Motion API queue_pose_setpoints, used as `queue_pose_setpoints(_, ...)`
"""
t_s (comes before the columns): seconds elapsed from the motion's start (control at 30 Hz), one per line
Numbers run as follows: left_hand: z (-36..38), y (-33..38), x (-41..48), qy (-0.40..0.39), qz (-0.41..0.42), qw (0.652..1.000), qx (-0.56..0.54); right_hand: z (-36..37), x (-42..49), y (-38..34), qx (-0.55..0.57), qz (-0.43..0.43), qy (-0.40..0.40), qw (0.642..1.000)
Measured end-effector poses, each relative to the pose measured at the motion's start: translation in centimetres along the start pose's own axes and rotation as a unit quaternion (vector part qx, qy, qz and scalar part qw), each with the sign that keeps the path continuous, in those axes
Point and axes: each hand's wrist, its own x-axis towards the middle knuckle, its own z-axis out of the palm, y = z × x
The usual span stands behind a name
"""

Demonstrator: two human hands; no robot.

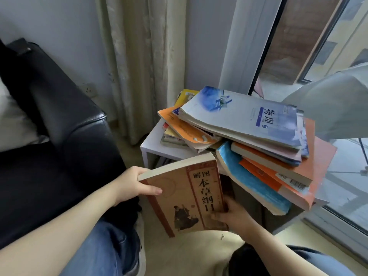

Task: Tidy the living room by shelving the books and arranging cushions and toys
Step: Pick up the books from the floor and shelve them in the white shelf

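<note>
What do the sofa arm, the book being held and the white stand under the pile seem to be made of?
The sofa arm looks like black leather or faux leather: soft sheen, seamed edge. The book is a paperback: matte tan card cover, paper page block showing on top. The white stand is probably painted or laminated board, smooth and flat-edged; which is unclear.

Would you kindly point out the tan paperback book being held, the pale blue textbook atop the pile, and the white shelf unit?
tan paperback book (pixel 176 196): head view, front cover.
pale blue textbook (pixel 239 118): head view, cover centre.
white shelf unit (pixel 152 139): head view, bare top corner.
</note>
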Motion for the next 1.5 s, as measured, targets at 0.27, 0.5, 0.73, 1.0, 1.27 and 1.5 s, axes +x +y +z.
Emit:
queue_pose_setpoints(0.27,3.4,-1.6,3.4,-0.088,-0.005,0.943,0.32,-1.2,2.2,3.9,-0.07,0.07,0.054,0.994)
queue_pose_setpoints(0.5,5.7,-1.5,5.5,-0.038,0.035,0.944,0.325,-0.1,5.8,8.7,0.119,0.237,0.208,0.941)
queue_pose_setpoints(0.73,5.2,-2.0,5.9,0.092,-0.014,0.967,0.237,5.0,9.8,11.5,0.33,0.378,0.159,0.85)
queue_pose_setpoints(1.0,4.9,-2.6,8.2,0.131,-0.086,0.964,0.214,7.3,13.0,12.9,0.449,0.367,0.146,0.801)
queue_pose_setpoints(1.27,4.6,-4.0,9.1,0.137,-0.117,0.953,0.245,5.8,12.3,12.3,0.375,0.243,0.306,0.84)
queue_pose_setpoints(1.5,5.2,-3.4,9.3,0.145,-0.136,0.953,0.229,0.1,9.7,8.7,0.487,0.1,0.403,0.768)
